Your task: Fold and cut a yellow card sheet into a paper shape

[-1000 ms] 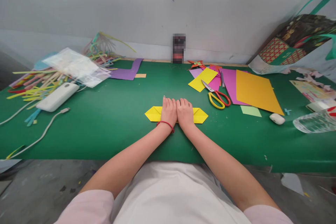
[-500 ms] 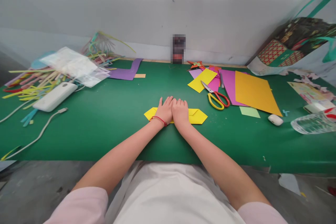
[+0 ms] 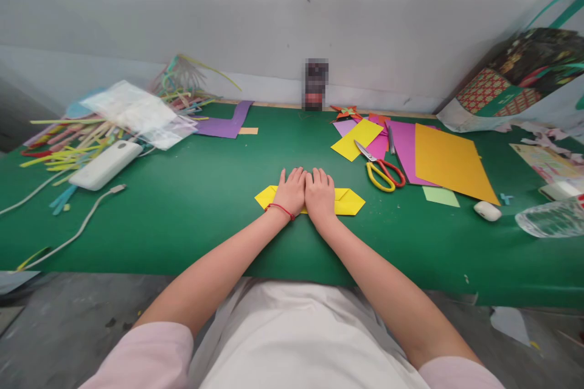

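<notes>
A folded strip of yellow paper point(image 3: 350, 202) with pointed ends lies flat on the green table point(image 3: 196, 213). My left hand point(image 3: 292, 190), with a red cord on its wrist, lies flat over the strip's left-middle part, fingers stretched forward. Beside it, almost touching, my right hand point(image 3: 320, 193) rests flat on the same paper with its fingers extended. The middle of the strip is hidden under both palms; its two ends show on either side. Just right of my right hand are scissors point(image 3: 381, 171) with one yellow and one red handle.
Coloured sheets, with an orange sheet point(image 3: 449, 161) on top, lie at the right near a white earbud case point(image 3: 487, 211) and a clear plastic bottle point(image 3: 550, 219). At left are a white power bank point(image 3: 107, 164), a cable and a heap of paper strips point(image 3: 68, 146).
The right hand's fingers have straightened from a more curled pose and now lie flatter on the paper. The whole view has shifted slightly; the yellow strip stays under both hands.
</notes>
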`<state>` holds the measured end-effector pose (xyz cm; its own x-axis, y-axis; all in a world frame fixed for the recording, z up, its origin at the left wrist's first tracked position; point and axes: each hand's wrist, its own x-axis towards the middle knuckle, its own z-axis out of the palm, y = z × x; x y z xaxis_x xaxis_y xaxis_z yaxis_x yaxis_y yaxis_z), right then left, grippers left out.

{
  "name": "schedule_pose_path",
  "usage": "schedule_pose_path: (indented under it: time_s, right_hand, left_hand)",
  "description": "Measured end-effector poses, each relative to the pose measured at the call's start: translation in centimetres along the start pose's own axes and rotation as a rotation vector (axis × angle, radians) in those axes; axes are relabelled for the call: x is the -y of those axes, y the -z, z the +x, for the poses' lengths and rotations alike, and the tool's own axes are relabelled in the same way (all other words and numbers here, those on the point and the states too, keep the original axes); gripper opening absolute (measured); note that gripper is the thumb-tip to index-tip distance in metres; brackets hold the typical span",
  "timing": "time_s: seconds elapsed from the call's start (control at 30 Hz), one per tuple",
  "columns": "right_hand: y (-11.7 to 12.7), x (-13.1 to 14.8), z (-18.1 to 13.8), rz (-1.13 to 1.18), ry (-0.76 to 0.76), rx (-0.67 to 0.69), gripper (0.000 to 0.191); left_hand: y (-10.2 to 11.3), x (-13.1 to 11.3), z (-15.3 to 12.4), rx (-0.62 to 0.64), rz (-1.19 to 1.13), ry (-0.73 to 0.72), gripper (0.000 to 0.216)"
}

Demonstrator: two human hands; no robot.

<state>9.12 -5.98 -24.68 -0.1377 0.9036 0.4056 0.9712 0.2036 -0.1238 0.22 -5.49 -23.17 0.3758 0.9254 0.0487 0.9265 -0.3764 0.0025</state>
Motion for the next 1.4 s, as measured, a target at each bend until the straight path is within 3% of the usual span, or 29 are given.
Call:
schedule_pose_path:
  time_s: [0.1,0.23,0.37,0.57,0.77,0.87,1.07,1.27,1.4]
  right_hand:
    - [0.3,-0.3,0.2,0.016,-0.005,0.044,0.028]
    - [0.8,-1.5,0.6,-0.005,0.098,0.118,0.027]
    - [0.9,-3.1,0.5,0.123,0.203,0.088,0.031]
    - [0.2,-4.1,0.5,0.421,0.136,0.043,0.024]
    - [0.1,-5.5,1.2,0.844,0.013,0.009,0.017]
    - [0.2,-5.8,1.2,0.994,-0.107,-0.035,0.022]
    - [0.8,-5.5,1.2,0.966,-0.123,-0.056,0.021]
    - [1.1,-5.6,1.1,0.904,-0.095,-0.107,0.02]
    - [0.7,-5.8,1.2,0.9,-0.125,-0.108,0.022]
  left_hand:
    - [0.1,-0.1,0.0,-0.005,-0.012,0.017,0.046]
    - [0.1,-0.2,0.1,-0.013,-0.028,0.038,0.046]
    - [0.0,-0.3,0.3,-0.028,-0.054,0.054,0.045]
    - [0.0,-0.7,0.2,-0.083,0.002,0.061,0.045]
    - [-0.9,-4.8,1.7,-0.042,0.119,0.171,0.045]
    - [-2.0,-6.3,2.6,-0.043,-0.033,0.202,0.046]
    - [-3.0,-6.1,2.7,-0.125,-0.113,0.103,0.053]
    - [-2.7,-6.0,3.0,-0.036,0.096,0.043,0.055]
    - [-2.2,-6.0,3.1,-0.009,0.073,-0.037,0.054]
